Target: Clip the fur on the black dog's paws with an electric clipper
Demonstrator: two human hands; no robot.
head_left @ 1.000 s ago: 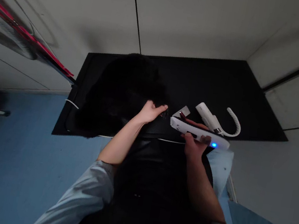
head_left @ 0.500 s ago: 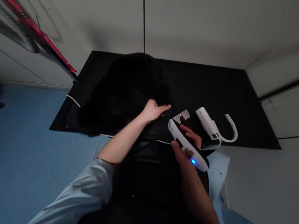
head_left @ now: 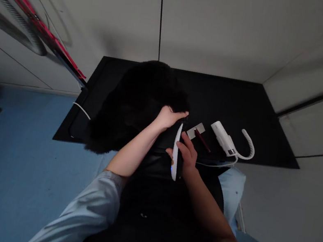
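Note:
A black-furred animal (head_left: 141,92) lies on the black table (head_left: 231,96); its kind is lost in the dark fur. My left hand (head_left: 170,117) is closed around a dark paw at the animal's right side, thumb stretched along it. My right hand (head_left: 188,153) holds white-and-black hair clippers (head_left: 176,152) nearly upright, a blue light glowing low on the body. The clippers' tip points up at the paw, just below my left thumb; whether it touches cannot be made out. Right of the clippers lies what looks like a slicker brush (head_left: 203,141), with a pale rectangular head and dark red handle.
A white handheld device (head_left: 223,137) with a small display and curved white arm (head_left: 250,147) lies on the table's right, a white cable running from it. Pale walls stand behind and at right. A ribbed grey hose (head_left: 24,28) and red straps (head_left: 40,26) hang at left.
The clippers have swung from a slant to nearly upright and moved left, under the paw. My right hand has turned with them, uncovering the brush handle. My left hand keeps its hold.

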